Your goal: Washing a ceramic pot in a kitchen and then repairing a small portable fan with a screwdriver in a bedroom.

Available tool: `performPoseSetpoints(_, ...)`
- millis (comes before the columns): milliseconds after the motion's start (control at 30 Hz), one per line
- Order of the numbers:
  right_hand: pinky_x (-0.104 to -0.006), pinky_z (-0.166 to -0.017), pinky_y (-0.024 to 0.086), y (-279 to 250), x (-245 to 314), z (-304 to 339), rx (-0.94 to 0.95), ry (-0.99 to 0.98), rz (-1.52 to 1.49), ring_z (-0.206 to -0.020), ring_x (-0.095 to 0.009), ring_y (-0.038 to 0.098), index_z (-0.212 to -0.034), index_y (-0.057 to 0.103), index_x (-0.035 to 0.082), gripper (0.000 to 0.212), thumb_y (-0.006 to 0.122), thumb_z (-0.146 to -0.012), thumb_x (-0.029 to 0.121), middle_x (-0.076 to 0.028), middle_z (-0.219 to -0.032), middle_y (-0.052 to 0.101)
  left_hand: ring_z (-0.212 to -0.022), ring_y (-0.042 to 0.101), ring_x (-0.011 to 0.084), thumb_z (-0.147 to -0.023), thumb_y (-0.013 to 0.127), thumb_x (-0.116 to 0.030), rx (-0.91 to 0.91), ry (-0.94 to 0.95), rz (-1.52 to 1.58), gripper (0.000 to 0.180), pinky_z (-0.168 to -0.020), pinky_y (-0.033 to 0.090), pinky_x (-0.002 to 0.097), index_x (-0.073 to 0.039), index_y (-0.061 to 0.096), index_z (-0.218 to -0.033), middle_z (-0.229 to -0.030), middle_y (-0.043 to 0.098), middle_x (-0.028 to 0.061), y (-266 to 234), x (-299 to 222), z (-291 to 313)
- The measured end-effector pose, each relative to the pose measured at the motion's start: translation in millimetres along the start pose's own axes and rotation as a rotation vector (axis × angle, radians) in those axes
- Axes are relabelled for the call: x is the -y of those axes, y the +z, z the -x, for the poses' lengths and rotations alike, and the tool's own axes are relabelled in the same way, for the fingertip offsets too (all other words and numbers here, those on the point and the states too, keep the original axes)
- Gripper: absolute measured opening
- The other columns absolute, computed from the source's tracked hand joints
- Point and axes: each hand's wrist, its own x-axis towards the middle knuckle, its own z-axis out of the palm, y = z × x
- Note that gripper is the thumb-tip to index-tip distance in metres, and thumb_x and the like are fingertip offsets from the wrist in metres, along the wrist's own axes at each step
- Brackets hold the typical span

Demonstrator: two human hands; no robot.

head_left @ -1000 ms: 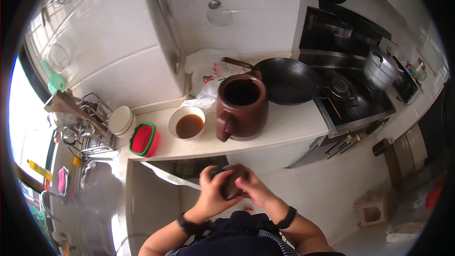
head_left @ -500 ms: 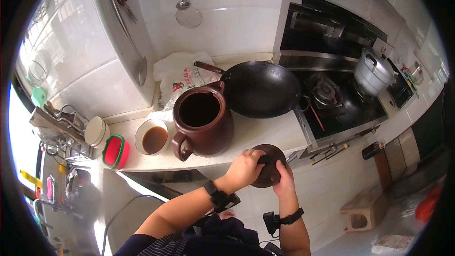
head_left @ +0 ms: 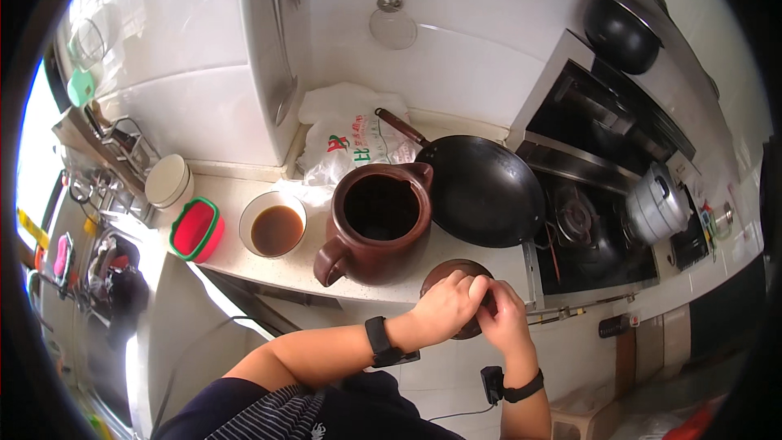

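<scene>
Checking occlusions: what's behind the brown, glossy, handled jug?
A crumpled white plastic bag and, rightward, a round black wok. The jug covers some pale, flat counter behind its body and part of the wok's left edge; anything there can't be seen.

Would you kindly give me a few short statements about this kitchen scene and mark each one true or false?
1. The left hand and right hand are both at the lid. True.
2. The jug has its mouth covered. False: its mouth is open, showing a dark inside.
3. The bowl of brown liquid stands between the basket and the jug. True.
4. The wok sits on top of the burner. False: it is on the counter, to the left of the burner.
5. The silver pot is to the right of the wok. True.
6. The red basket has a yellow rim. False: the rim is green.
</scene>
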Motion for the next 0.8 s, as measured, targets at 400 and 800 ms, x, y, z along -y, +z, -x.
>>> performPoseSetpoints(400,-0.0271,-0.076,0.043,-13,55,-131,-0.098,-0.208,-0.213,-0.082,-0.02,0.054,-0.086,0.051,-0.001,0.02,0.044,-0.07,-0.009,-0.01,-0.085,0.053,-0.093,0.053,0.0301,-0.062,0.067,0.004,-0.582,-0.234,-0.128,0.039,-0.078,0.045,0.0374,-0.003,0.054,-0.098,-0.1,0.054,0.013,-95,41,116)
performPoseSetpoints(800,-0.0337,-0.077,0.043,54,78,-200,0.184,-0.631,0.126,-0.083,-0.026,0.051,-0.084,0.049,0.001,0.019,0.049,-0.068,-0.009,-0.011,-0.088,0.052,-0.099,0.048,0.0363,-0.076,0.064,-0.008,-0.527,-0.6,0.127,0.048,-0.087,0.039,0.0403,0.001,0.04,-0.117,-0.107,0.049,0.0209,-64,89,146)
